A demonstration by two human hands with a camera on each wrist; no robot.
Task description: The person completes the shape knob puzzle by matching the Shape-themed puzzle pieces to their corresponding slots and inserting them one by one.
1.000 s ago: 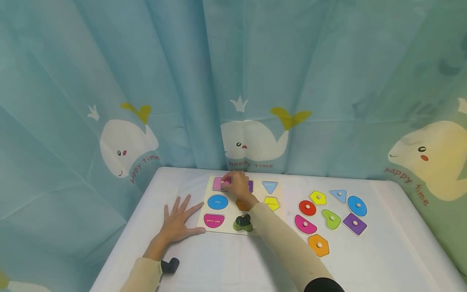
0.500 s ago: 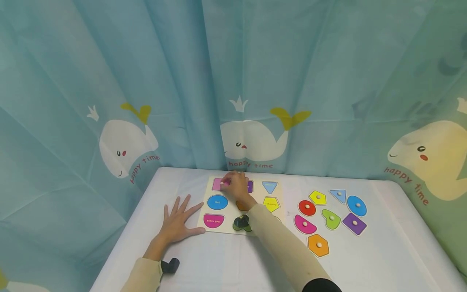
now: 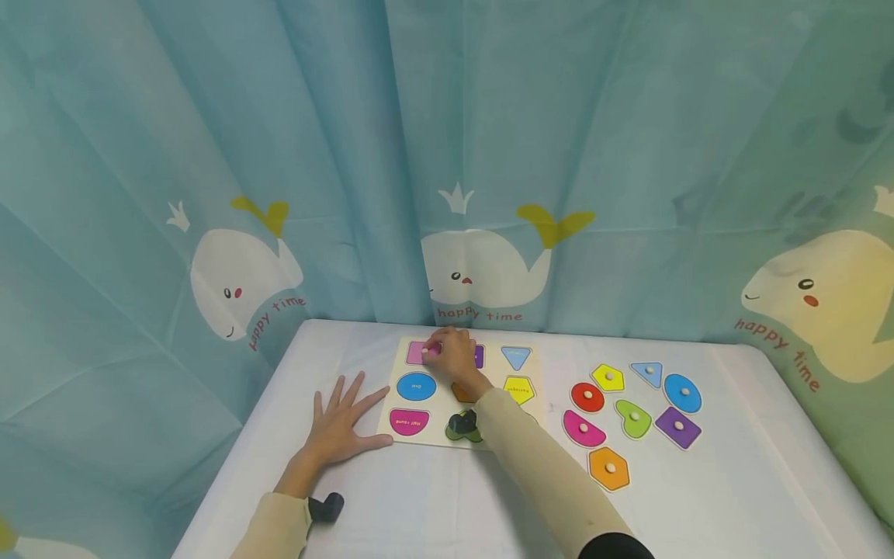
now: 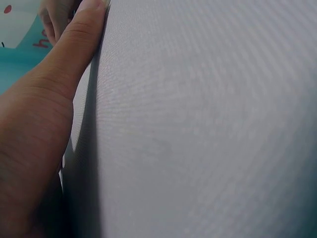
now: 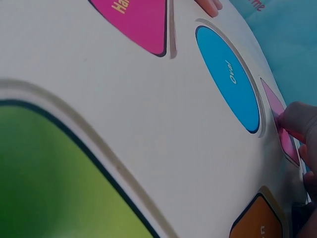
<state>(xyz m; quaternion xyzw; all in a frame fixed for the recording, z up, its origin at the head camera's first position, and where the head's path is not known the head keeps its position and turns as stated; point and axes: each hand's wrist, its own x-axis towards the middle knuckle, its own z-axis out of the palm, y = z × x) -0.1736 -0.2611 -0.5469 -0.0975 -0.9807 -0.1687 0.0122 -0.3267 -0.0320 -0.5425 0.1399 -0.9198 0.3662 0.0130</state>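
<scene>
My right hand (image 3: 457,359) reaches over the far left corner of the puzzle board (image 3: 438,415), fingertips pinching the knob of a pink puzzle piece (image 3: 415,353). In the right wrist view the pink piece (image 5: 272,101) sits in line with the board's surface, its far part covered by fingers. My left hand (image 3: 342,427) lies spread on the white table, thumb and index fingertips at the board's left edge. Printed on the board are a blue oval (image 3: 416,387), a magenta half round (image 3: 408,421) and a yellow pentagon (image 3: 519,390). My right wrist hides part of the others.
Several knobbed pieces lie loose right of the board, among them a red circle (image 3: 587,397), a green heart (image 3: 633,419), a purple rectangle (image 3: 678,428) and an orange hexagon (image 3: 609,469). A blue curtain (image 3: 628,155) with whale prints hangs behind the table.
</scene>
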